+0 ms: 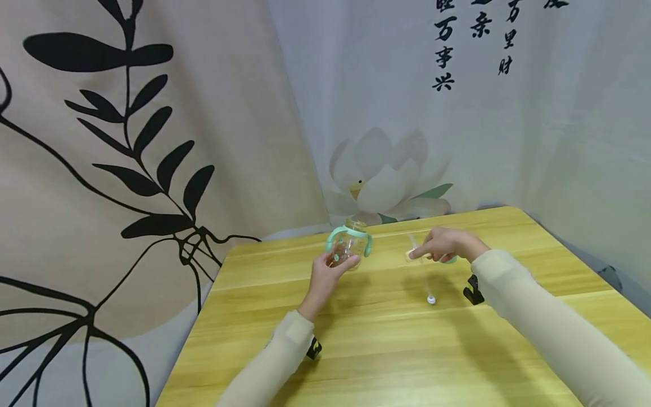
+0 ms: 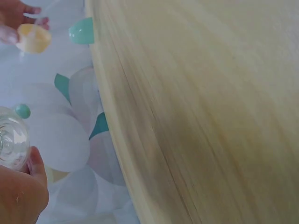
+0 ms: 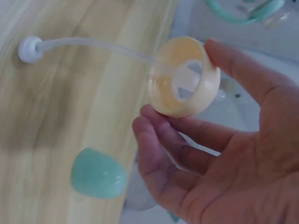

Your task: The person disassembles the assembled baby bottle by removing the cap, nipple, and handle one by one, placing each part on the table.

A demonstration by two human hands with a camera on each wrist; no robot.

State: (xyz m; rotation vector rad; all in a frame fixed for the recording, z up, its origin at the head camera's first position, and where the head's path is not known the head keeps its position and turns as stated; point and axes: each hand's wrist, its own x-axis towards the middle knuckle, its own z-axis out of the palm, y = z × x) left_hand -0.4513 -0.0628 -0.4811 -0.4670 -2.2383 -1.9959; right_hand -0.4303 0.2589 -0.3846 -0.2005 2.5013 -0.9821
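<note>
My left hand [image 1: 324, 277] grips a clear baby bottle [image 1: 351, 244] with mint-green handles, held above the table; its top looks uncapped. In the left wrist view the bottle's clear round base [image 2: 13, 140] shows beside the thumb. Off to the right, my right hand [image 1: 447, 243] pinches a cream screw ring [image 3: 212, 88] between thumb and fingers. Through the ring runs a translucent straw [image 3: 100, 45], hanging down to a white weighted end [image 3: 30, 49]. The teat side of the ring is partly hidden by the fingers. A mint-green cap [image 3: 98, 173] stands on the table near the right hand.
The wooden table [image 1: 386, 350] runs back to a curtain [image 1: 508, 141] printed with flowers and writing. Black wrist mounts [image 1: 473, 290] sit under both sleeves. The table's far edge lies just behind the hands.
</note>
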